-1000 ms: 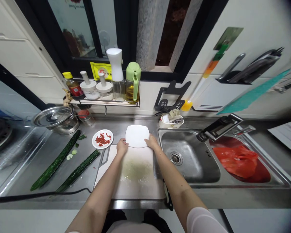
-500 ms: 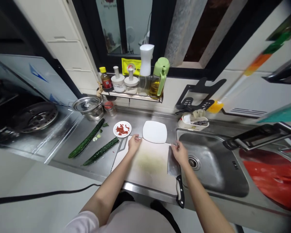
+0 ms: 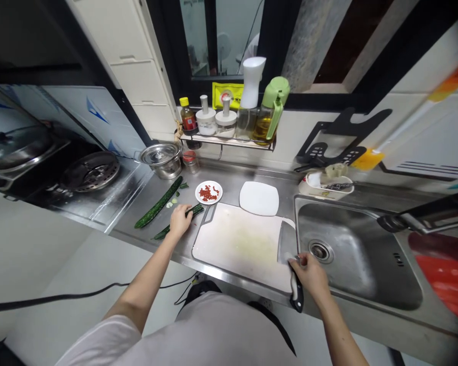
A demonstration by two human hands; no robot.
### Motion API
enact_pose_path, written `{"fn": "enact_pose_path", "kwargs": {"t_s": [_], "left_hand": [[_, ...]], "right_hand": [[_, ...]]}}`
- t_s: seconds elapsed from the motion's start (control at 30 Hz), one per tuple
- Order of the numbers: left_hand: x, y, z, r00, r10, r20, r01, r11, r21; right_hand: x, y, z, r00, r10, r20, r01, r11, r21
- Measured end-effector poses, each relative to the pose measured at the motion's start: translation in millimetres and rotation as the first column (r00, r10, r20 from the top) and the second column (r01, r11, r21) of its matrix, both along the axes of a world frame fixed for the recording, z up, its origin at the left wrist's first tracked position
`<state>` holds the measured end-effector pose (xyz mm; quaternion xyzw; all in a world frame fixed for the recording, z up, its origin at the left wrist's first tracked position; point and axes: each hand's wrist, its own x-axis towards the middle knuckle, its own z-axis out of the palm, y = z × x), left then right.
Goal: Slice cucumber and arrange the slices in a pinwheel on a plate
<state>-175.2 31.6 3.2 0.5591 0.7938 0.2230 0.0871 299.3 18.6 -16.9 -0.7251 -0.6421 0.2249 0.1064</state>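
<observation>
My left hand [image 3: 180,220] curls over the middle of the shorter cucumber [image 3: 161,233], which lies on the steel counter left of the cutting board. Behind it rests a longer cucumber [image 3: 158,204], with small cut green pieces [image 3: 171,203] between the two. The white cutting board [image 3: 229,239] has a pale green stain. Along its right edge lies a kitchen knife [image 3: 286,241], blade away from me and black handle toward me. My right hand [image 3: 310,272] closes its fingers where blade meets handle. A white plate [image 3: 258,198] sits at the board's far edge.
A small plate [image 3: 200,200] holds chopped red bits. To the right is the steel sink [image 3: 351,264]; at left, a lidded pot [image 3: 161,157] and stove burner [image 3: 91,173]. A wall shelf [image 3: 229,142] carries bottles and jars. A red bag [image 3: 442,279] lies far right.
My left hand has moved from the board's far edge left onto the shorter cucumber. My right hand has come nearer, from beside the blade's far end to the knife handle. The view has shifted left.
</observation>
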Motion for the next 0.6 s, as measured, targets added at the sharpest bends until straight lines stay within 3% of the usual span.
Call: {"fn": "enact_pose_path", "kwargs": {"t_s": [0.13,0.3,0.6], "left_hand": [[-11.1,4.1,2.1,0.994,-0.07,-0.078,0.059,0.989,-0.133],[-4.3,8.6,-0.1,0.981,-0.143,-0.132,0.104,0.959,-0.263],[-3.1,9.0,-5.7,0.967,-0.137,-0.215,0.061,0.942,-0.329]], "right_hand": [[-2.0,-5.0,3.0,0.997,-0.021,0.078,0.028,0.996,-0.088],[-2.7,-7.6,4.6,0.994,0.015,0.109,0.004,0.984,-0.18],[-2.4,-2.6,11.1,0.992,0.009,0.125,0.021,0.972,-0.233]]}}
